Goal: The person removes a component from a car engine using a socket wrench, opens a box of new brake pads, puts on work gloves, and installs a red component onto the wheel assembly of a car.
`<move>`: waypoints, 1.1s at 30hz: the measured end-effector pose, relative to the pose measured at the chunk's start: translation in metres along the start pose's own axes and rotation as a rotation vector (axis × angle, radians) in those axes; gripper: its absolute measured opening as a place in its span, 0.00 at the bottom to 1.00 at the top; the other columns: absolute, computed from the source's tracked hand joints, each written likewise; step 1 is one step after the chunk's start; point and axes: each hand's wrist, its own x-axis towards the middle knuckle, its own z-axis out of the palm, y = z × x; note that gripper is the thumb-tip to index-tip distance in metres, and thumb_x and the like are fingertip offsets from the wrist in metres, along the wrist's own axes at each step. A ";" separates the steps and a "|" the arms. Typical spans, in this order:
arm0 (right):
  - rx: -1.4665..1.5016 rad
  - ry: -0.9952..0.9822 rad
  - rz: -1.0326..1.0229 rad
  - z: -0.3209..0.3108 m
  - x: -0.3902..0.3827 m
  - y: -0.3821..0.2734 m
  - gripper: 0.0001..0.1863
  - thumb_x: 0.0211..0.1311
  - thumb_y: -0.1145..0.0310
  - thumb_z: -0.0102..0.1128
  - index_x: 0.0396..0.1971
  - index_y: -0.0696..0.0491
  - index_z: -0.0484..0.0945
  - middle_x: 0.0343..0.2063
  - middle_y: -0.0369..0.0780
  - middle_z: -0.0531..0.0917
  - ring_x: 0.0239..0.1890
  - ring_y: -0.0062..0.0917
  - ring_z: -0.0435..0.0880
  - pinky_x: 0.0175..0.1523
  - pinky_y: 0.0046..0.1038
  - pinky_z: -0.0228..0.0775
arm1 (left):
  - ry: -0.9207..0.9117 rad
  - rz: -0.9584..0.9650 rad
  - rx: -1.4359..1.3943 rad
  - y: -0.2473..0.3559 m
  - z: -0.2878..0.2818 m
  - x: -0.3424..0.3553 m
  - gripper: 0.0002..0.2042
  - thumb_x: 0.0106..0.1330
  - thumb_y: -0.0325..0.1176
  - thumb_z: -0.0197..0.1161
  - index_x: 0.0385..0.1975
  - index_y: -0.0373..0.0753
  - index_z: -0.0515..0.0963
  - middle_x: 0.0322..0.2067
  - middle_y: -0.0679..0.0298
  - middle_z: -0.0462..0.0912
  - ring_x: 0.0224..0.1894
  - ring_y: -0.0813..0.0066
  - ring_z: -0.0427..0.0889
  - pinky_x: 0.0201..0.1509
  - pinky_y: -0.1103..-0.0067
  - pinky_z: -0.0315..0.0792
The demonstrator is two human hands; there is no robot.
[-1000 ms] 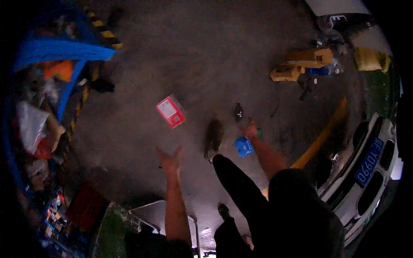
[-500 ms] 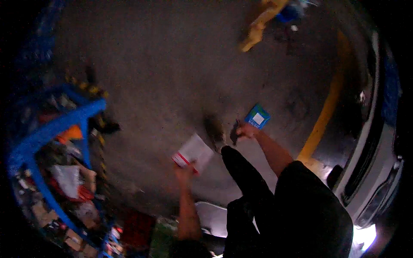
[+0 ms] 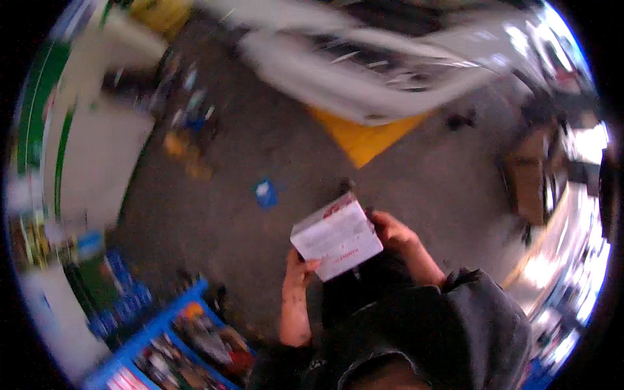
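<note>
Box (image 3: 338, 240) is up above the floor (image 3: 221, 227), left hand (image 3: 301, 270) clasping its lower-left edge; right hand (image 3: 398, 235) is at its right edge, grip unclear. Probably light, stiff card, slightly slick: best held by opposite edges.

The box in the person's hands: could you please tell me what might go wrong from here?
The box might slip: the left hand grips it near a lower corner, while the right hand is at its right edge, with its hold unclear.
The blue packet lies on the open floor, so it could be stepped on, particularly if the box blocks the view down.
</note>
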 end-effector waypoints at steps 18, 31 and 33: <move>0.648 0.711 -0.762 -0.381 -0.565 -0.177 0.50 0.40 0.57 0.78 0.64 0.58 0.62 0.58 0.42 0.74 0.61 0.31 0.73 0.66 0.36 0.62 | -0.914 -0.518 0.993 -0.265 0.777 0.095 0.44 0.43 0.37 0.78 0.61 0.31 0.61 0.57 0.55 0.71 0.60 0.64 0.70 0.67 0.69 0.61; 0.498 1.173 -1.040 -0.659 -0.689 -0.481 0.43 0.43 0.50 0.70 0.58 0.59 0.68 0.52 0.45 0.77 0.54 0.32 0.78 0.58 0.35 0.71 | -1.307 -0.583 0.852 -0.354 1.231 0.283 0.39 0.48 0.33 0.60 0.66 0.31 0.61 0.59 0.59 0.71 0.61 0.69 0.70 0.68 0.75 0.60; 0.450 1.262 -1.025 -0.707 -0.710 -0.523 0.44 0.41 0.49 0.71 0.57 0.60 0.69 0.51 0.45 0.78 0.52 0.33 0.79 0.56 0.35 0.73 | -1.330 -0.540 0.845 -0.343 1.308 0.291 0.40 0.48 0.31 0.60 0.67 0.31 0.58 0.58 0.58 0.71 0.61 0.69 0.70 0.67 0.75 0.61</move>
